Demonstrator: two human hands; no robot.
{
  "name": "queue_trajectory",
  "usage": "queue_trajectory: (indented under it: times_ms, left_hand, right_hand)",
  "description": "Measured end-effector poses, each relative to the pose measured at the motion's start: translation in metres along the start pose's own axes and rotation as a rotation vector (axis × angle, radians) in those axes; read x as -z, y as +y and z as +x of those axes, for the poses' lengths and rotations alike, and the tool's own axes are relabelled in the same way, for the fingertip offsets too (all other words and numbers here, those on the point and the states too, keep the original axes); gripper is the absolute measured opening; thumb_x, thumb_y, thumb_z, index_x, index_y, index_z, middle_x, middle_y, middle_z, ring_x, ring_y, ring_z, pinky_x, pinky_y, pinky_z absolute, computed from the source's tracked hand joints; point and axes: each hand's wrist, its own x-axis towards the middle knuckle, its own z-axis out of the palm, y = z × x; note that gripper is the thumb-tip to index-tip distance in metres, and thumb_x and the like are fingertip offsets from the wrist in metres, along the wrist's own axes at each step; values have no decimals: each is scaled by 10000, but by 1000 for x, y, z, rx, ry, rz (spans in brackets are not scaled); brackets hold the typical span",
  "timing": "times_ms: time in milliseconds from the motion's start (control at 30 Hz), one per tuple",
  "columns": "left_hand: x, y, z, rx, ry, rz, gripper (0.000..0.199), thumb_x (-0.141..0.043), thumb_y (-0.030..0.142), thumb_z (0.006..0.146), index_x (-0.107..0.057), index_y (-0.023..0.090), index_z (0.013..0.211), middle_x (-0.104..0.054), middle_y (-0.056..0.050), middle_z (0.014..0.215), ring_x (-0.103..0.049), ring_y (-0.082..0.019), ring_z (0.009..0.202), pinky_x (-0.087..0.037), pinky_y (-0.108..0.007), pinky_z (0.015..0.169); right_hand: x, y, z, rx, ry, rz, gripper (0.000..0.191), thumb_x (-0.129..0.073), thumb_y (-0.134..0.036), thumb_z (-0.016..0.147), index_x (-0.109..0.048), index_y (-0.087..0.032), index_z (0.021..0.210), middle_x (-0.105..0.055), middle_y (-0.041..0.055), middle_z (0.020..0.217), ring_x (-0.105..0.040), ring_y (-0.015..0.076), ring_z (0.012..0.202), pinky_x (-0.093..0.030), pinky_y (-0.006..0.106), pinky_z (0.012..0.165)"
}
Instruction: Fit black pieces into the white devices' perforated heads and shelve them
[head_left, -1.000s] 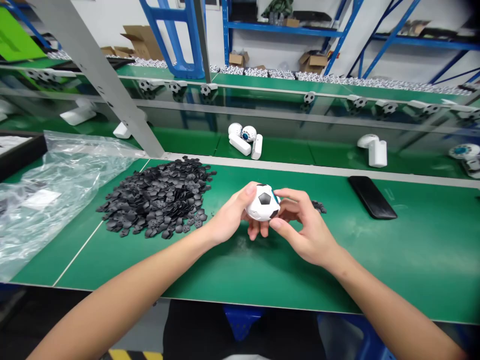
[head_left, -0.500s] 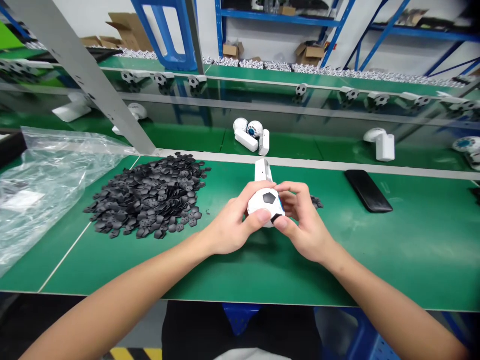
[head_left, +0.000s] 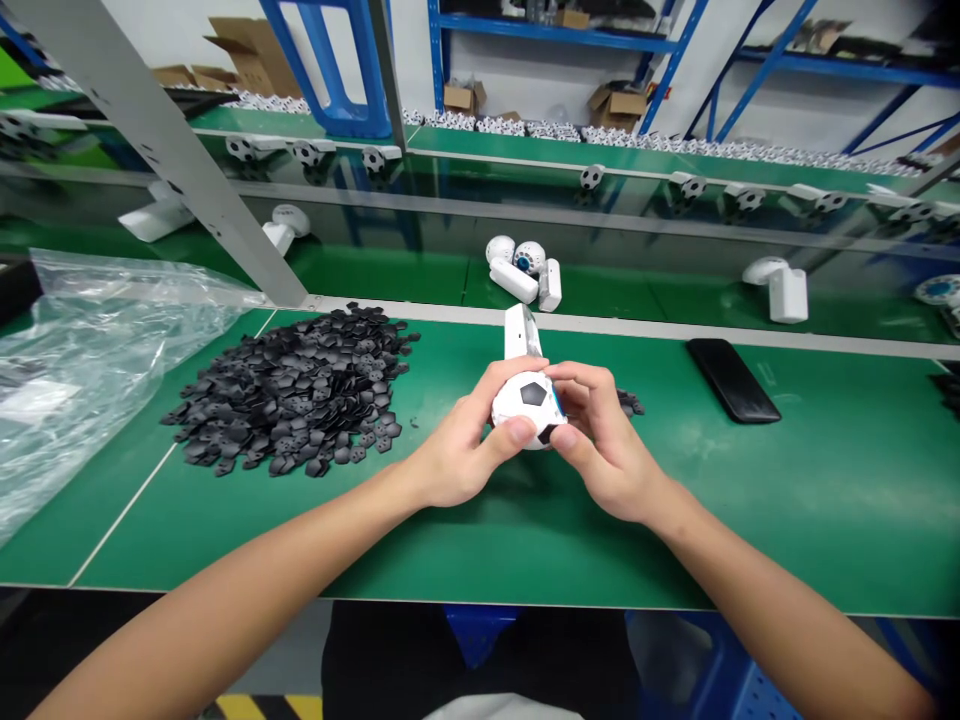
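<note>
Both hands hold a white soccer-ball-shaped unit (head_left: 517, 398) above the green bench, its white rectangular arm (head_left: 519, 332) pointing away from me. My left hand (head_left: 465, 440) wraps the ball's left side, thumb on the front and fingers over the top. My right hand (head_left: 611, 445) closes on the right side, its thumb tip at a black pentagon patch (head_left: 547, 433) low on the ball. Another black pentagon (head_left: 533, 394) sits higher on the shell. A blue edge shows at the ball's right. To the left lies a large pile of black pentagon pieces (head_left: 300, 390).
Several black pieces (head_left: 630, 403) lie behind my right hand. A black phone-like slab (head_left: 733, 380) rests farther right, a clear plastic bag (head_left: 97, 350) at left. Beyond the bench's pale rail, white units (head_left: 514, 280) stand on a green belt (head_left: 637, 290). A grey post (head_left: 172, 150) rises at left.
White units on the near belt have shifted right, while the soccer-ball units in the row behind have moved slightly left. My hands keep their hold on the ball, almost unmoved.
</note>
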Motion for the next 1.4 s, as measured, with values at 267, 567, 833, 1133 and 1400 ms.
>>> queue_trajectory:
  times_ms: [267,567,833,1133,1400]
  left_hand:
    - [-9,-10,7,126,73,-372,557,-379,656,1060,-506,244,1413,-623,-87,1108,-585,-145,733,-477,-234,527]
    - [-9,-12,7,163,85,-425,544,-376,651,1064,-513,228,1378,-668,-73,995,-639,-157,725,-508,-226,545]
    - [-6,-13,9,221,190,-357,608,-366,648,1063,-510,295,1537,-641,-115,1379,-698,-269,1067,-638,-369,803]
    - [14,-4,6,107,59,457,1045,-684,427,979,53,344,1715,-723,-58,1227,-695,-260,1034,-530,-396,1019]
    - [15,4,13,322,-18,43,640,-690,495,972,-487,279,1539,-650,-84,1358,-635,-293,1242,-550,-406,1036]
  right_hand:
    - [-3,-8,4,-66,-13,58,473,-564,-433,1090,-407,-341,1527,-721,71,1253,-767,245,979,-618,402,804]
    - [-3,-8,4,-73,-36,1,502,-557,-435,1090,-384,-321,1548,-740,68,1160,-758,253,934,-622,450,836]
    - [5,-2,8,-95,17,-367,639,-708,-522,979,-448,-332,1531,-631,100,1387,-674,320,1185,-621,479,883]
    - [5,5,10,-164,-21,-376,764,-807,-537,888,-472,-295,1531,-677,100,1375,-710,266,996,-623,435,796]
    - [2,12,13,45,62,-416,658,-799,-507,917,-562,-286,1490,-707,87,1333,-706,264,1051,-603,434,906]
